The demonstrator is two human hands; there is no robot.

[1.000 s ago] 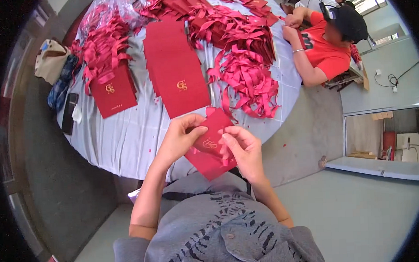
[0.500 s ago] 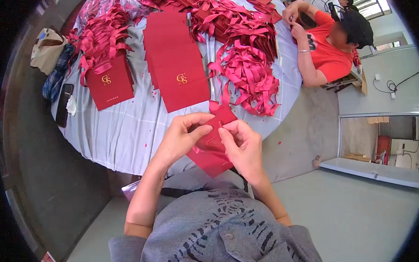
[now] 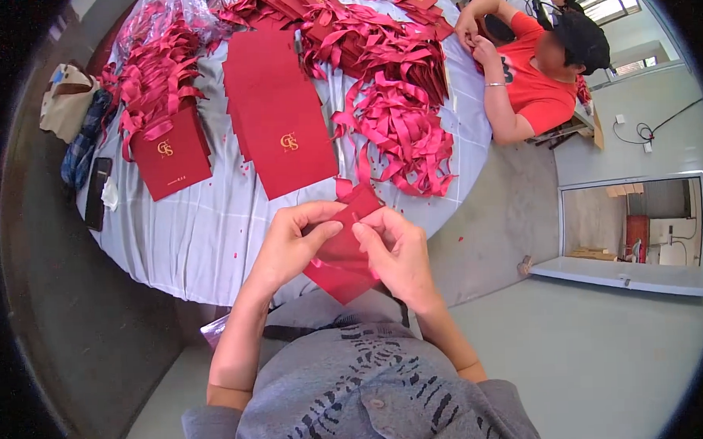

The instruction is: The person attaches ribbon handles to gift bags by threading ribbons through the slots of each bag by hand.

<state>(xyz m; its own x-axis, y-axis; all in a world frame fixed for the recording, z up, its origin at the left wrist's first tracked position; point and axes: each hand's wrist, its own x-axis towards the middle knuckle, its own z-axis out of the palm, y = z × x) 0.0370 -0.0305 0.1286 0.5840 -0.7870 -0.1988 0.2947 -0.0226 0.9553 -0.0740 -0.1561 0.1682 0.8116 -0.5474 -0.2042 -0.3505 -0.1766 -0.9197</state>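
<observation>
A dark red paper bag [image 3: 343, 283] with pink-red ribbon [image 3: 344, 187] hangs between my hands, over the near edge of the table. My left hand [image 3: 294, 241] is closed on its left side, the thumb lying along the front. My right hand [image 3: 393, 250] pinches at the right side near the top, thumb and forefinger together by a small bit of ribbon. The fingertips behind the bag are hidden. Straight beyond my hands lies a fanned stack of flat red bags [image 3: 282, 117] with a gold emblem. To its right is a tangled pile of loose ribbons [image 3: 407, 140].
At the left lie ribboned red bags [image 3: 173, 160], a dark phone [image 3: 98, 193], a white tissue [image 3: 110, 195] and a beige bag [image 3: 67, 102]. More ribboned bags [image 3: 376, 40] fill the far side of the white-clothed round table [image 3: 190, 248]. A person in a red shirt [image 3: 529, 89] works at the right.
The whole view has shifted slightly, so the table items sit a little farther left. Both hands keep their hold on the bag, with the fingers only slightly moved.
</observation>
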